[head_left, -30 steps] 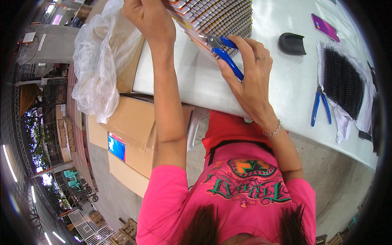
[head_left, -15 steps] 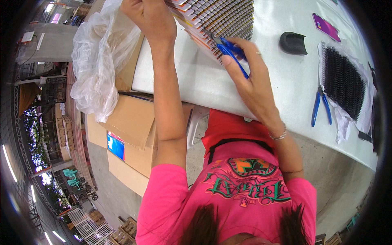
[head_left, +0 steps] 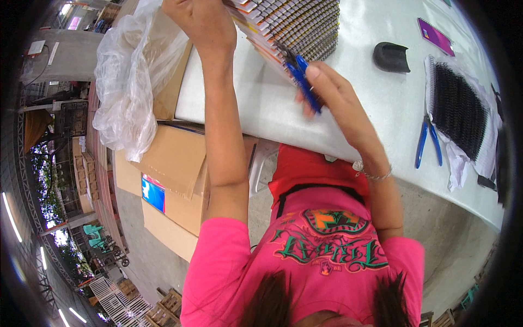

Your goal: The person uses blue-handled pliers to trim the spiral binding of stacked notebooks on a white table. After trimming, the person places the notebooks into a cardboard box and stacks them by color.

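Observation:
A large stack of spiral-bound notebooks [head_left: 305, 27] lies on the white table, its rows of wire binding facing up. My right hand [head_left: 343, 101] is closed around a pair of blue-handled pliers [head_left: 303, 82]. The dark jaws of the pliers touch the near edge of the stack, at the end of the bindings. At the upper left, my left hand [head_left: 204, 24] is beside the stack's left end with its fingers curled. The top edge of the view cuts off its fingertips, so what they hold is hidden.
Right of the stack are a black curved piece [head_left: 391, 58], a purple spiral notebook [head_left: 436, 37], black coils [head_left: 457, 106] on white paper, and another pair of blue-handled pliers [head_left: 429, 141]. A clear plastic bag [head_left: 128, 82] and an open cardboard box [head_left: 174, 158] are at the left.
My right hand has turned over and shifted slightly right and down, and the pliers have turned more upright with it. My left hand stays in nearly the same place.

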Available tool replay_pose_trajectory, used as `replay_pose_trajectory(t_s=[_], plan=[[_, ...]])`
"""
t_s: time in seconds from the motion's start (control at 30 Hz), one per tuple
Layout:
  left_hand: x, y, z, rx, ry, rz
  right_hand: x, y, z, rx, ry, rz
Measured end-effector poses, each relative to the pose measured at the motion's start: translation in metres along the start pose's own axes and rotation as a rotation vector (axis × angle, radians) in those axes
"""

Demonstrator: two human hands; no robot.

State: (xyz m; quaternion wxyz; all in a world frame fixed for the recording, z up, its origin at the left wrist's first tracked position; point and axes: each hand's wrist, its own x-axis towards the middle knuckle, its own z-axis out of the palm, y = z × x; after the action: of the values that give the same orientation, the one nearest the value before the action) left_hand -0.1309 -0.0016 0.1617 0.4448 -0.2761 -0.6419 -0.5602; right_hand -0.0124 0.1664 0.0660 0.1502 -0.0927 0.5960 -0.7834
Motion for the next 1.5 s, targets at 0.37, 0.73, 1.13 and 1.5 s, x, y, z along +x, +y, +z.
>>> replay_pose_trajectory(t_s=[0.37,0.73,1.13,1.5], plan=[[0.002,-0.002,-0.001,0.007,-0.013,0.026,0.000,0.026,0.008,-1.059,0.542,-0.684],[0.002,0.001,0.000,0.045,-0.013,0.045,0.000,0.018,0.002,-0.488,0.298,-0.311],[0.001,0.004,0.002,0.030,0.012,0.021,0.002,0.035,0.007,-1.042,0.510,-0.645],[0.003,0.002,-0.001,0.066,-0.019,0.079,-0.007,0.036,0.005,-0.941,0.502,-0.562]])
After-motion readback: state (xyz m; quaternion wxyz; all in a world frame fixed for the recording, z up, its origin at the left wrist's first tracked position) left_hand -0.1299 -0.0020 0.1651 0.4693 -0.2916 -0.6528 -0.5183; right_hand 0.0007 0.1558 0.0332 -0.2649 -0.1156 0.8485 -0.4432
